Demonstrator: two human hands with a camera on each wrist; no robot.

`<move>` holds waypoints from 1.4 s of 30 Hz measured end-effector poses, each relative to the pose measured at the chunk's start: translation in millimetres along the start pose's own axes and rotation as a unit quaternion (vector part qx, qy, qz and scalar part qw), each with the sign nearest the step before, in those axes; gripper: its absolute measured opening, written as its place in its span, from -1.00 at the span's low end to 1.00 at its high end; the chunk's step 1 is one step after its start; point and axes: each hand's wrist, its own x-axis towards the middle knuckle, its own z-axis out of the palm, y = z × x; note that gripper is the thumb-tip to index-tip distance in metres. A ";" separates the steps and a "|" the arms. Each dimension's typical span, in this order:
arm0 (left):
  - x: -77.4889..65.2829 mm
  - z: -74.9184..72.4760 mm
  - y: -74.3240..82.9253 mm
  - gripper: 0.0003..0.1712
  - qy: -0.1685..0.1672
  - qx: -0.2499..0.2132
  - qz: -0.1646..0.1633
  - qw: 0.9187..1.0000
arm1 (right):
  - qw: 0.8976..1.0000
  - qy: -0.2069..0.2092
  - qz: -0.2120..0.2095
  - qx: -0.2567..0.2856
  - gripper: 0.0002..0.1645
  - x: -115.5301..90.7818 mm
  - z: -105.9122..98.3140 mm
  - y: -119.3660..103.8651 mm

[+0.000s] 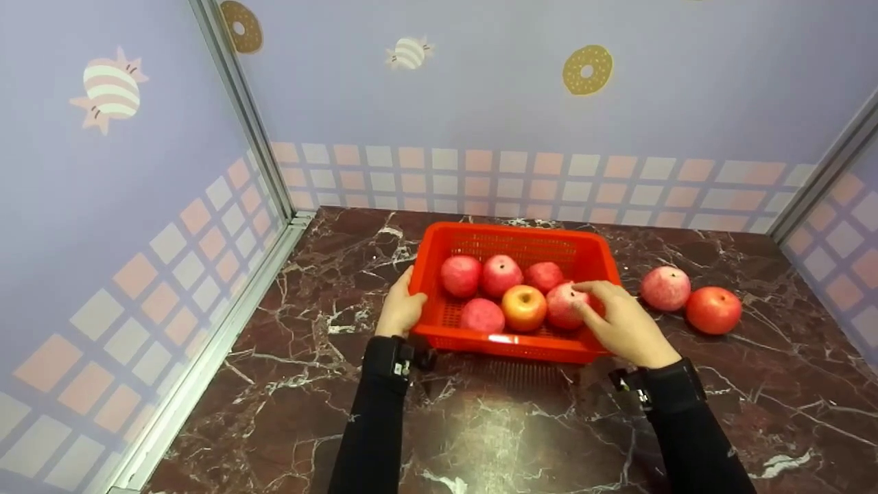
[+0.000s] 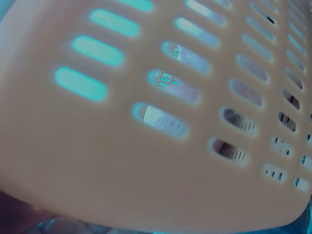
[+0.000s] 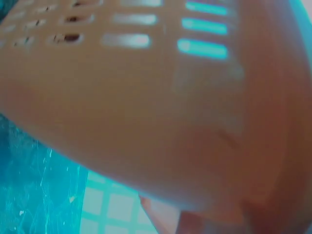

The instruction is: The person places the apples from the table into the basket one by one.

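A red plastic basket (image 1: 514,346) with slotted walls stands on the table, holding several pinkish-red apples (image 1: 461,276) and one yellow-orange apple (image 1: 524,308). My left hand (image 1: 400,309) grips the basket's left side, thumb near the rim and the other fingers partly hidden along the outer wall. At the right end of the basket, my right hand (image 1: 627,328) reaches over the rim and pinches a pale-streaked apple (image 1: 564,306) between thumb and fingers. Both wrist views are filled by the basket's slotted wall (image 2: 107,161), close to the camera; neither shows the held apple.
Right of the basket, a pink apple (image 1: 665,288) and a redder apple (image 1: 713,310) lie side by side on the dark marbled table (image 1: 288,405). Patterned panels (image 1: 480,103) enclose the back and sides, with a metal rail (image 1: 206,370) along the left edge.
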 end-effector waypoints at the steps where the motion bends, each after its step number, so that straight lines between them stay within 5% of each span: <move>1: -0.3 0.0 0.3 -0.12 0.000 0.001 0.000 1.000 | 1.000 0.001 0.001 0.002 -0.56 0.2 -1.5 0.3; 11: -0.4 -0.7 -0.3 -0.11 0.002 0.008 0.008 1.000 | 0.998 0.056 0.002 0.028 -0.61 -3.2 -23.5 13.5; 26: 0.1 0.6 -0.2 -0.10 -0.001 -0.001 0.008 1.000 | 0.985 0.135 0.107 0.028 -0.49 -18.1 -64.3 60.3; 42: 0.7 -0.9 -0.5 -0.10 0.003 0.024 -0.001 1.000 | 0.963 0.180 0.200 0.024 -0.42 -34.1 -85.6 103.5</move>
